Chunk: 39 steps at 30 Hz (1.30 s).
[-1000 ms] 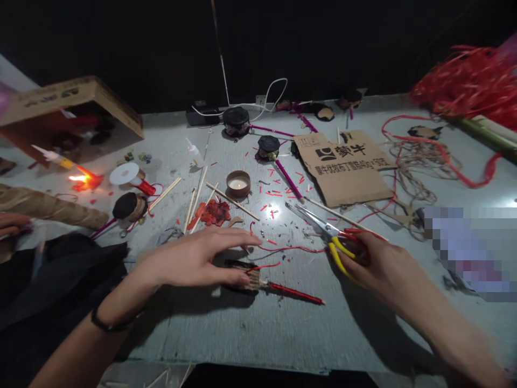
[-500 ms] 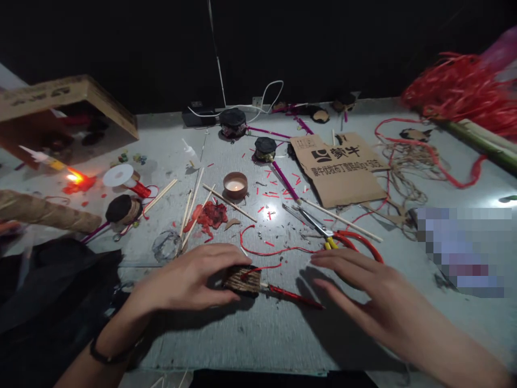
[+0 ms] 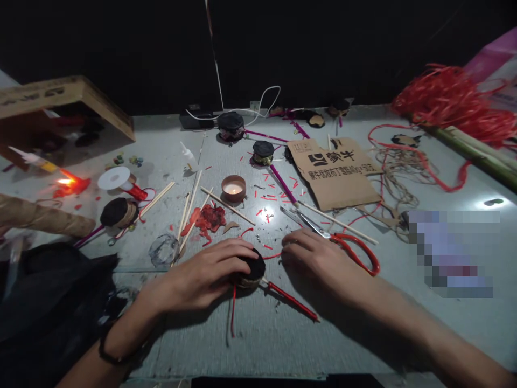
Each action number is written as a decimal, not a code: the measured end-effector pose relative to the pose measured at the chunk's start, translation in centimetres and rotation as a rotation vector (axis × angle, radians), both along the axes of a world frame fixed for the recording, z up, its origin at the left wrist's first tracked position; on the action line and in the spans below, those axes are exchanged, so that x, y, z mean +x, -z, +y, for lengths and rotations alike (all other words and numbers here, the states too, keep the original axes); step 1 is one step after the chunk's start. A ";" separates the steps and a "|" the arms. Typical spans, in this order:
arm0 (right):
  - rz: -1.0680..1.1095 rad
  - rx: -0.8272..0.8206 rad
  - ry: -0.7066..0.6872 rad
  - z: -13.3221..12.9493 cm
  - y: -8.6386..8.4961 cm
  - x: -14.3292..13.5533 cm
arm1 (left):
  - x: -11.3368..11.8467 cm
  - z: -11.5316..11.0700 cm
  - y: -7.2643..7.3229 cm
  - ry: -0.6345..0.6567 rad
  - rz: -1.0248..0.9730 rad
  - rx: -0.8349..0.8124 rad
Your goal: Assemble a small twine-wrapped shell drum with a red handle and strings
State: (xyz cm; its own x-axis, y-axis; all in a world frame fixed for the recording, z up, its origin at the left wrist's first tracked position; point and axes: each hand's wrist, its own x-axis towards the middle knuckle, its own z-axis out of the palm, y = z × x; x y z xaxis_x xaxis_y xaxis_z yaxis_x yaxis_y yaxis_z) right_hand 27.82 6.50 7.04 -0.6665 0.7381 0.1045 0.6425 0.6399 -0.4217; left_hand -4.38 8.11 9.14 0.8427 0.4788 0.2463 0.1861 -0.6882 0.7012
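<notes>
My left hand (image 3: 210, 272) is closed around the side of a small rattle drum (image 3: 255, 268), fingertips on its black top face. The drum rests low over the table, its red-wrapped stick handle (image 3: 293, 302) pointing right and toward me. A short red cord (image 3: 233, 315) hangs from its near side. My right hand (image 3: 309, 253) has its fingers bent down and together at the end of a loose red cord (image 3: 272, 256); the fingertips are partly hidden. Just beyond that hand lie scissors with red handles (image 3: 357, 250), partly covered by it.
A lit candle (image 3: 233, 188) burns in a brown cup ahead, and a flame (image 3: 67, 181) glows at left. Wooden sticks (image 3: 232, 207), red wax-like lumps (image 3: 208, 221), a cord spool (image 3: 117, 179), flat cardboard (image 3: 335, 175) and other small drums (image 3: 230, 126) lie around.
The drum has turned from its ribbed side to black face up, held in my left hand. My right hand has moved left and its fingers have closed at the red cord.
</notes>
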 end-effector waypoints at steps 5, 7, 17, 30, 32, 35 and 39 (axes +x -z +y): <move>0.095 0.010 0.042 -0.6 1.0 -0.6 | -0.8 0.0 -0.6 0.033 0.059 -0.089; 0.118 0.009 0.062 -0.7 1.2 -0.2 | -1.2 0.0 -0.8 0.024 0.039 -0.118; 0.141 -0.015 0.059 -1.0 1.3 -0.2 | -1.1 0.2 0.3 -0.336 0.132 0.013; 0.146 -0.005 0.068 -0.8 1.6 0.0 | -1.0 0.4 1.2 -0.259 0.100 -0.030; 0.115 -0.046 0.062 -0.9 1.4 0.3 | -0.9 0.4 1.3 -0.251 0.075 -0.015; 0.053 -0.107 0.042 -1.0 1.1 0.9 | -0.9 0.4 1.5 -0.266 0.048 0.045; 0.032 -0.133 -0.058 -1.2 0.2 1.1 | -1.1 0.5 1.8 -0.307 0.050 0.122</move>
